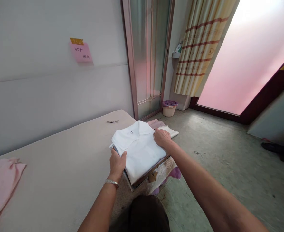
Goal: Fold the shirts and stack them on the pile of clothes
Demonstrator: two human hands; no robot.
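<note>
A white collared shirt [144, 158], neatly folded, lies with its collar towards the far side near the table's right end. At the shirt's left edge is my left hand [117, 163], thumb on top and fingers curled around the side, closed on it. My right hand [162, 138] is at the far right edge of the shirt, its fingers bent and pressed together on the fabric; the fingertips are partly hidden. Beneath the shirt's near edge a dark-edged flat support shows. Pink and cream cloth [172, 131] sticks out beyond my right hand.
Glasses [112, 121] lie on the pale table [60, 161] near the wall. A pink garment [2, 185] rests at the far left. Rough beige and purple cloth [174, 173] hangs below the shirt. A lined bin [169, 108] stands on the floor by the glass door [149, 58].
</note>
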